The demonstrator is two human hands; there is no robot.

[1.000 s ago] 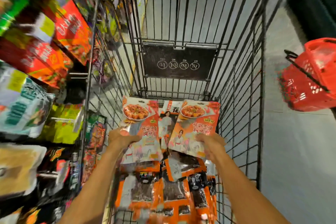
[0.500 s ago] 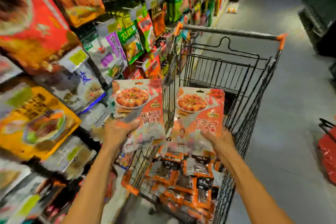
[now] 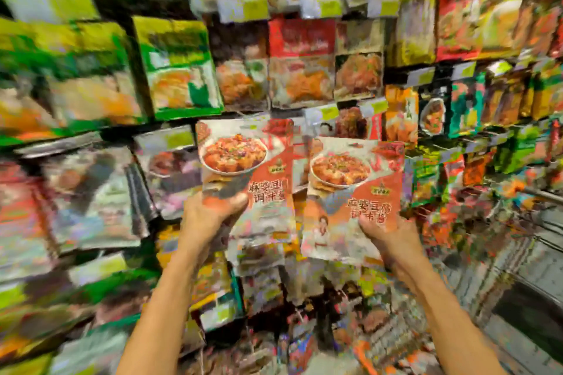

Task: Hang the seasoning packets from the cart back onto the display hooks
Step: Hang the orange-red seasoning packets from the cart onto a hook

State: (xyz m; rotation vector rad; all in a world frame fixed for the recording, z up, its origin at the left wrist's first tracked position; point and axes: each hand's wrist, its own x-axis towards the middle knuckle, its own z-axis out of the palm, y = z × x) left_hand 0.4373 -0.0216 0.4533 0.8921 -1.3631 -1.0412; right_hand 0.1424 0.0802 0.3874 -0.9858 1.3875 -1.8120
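Left hand's (image 3: 210, 216) fingers pinch one packet (image 3: 243, 158), right hand's (image 3: 388, 237) another packet (image 3: 350, 179), before crowded display (image 3: 179, 70).

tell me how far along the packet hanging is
Early. Done: two orange-and-white seasoning packets picturing a red dish are up at the blurred display wall. In hand: the left grip holds the left packet, the right grip the right packet. Left: neither is hung yet.

Display rack (image 3: 393, 71) fills view, heavy motion blur. Packets hang in tiered rows: green packet (image 3: 179, 70) upper left, red-topped packet (image 3: 300, 64) centre. Yellow-green price tags (image 3: 243, 7) above rows.
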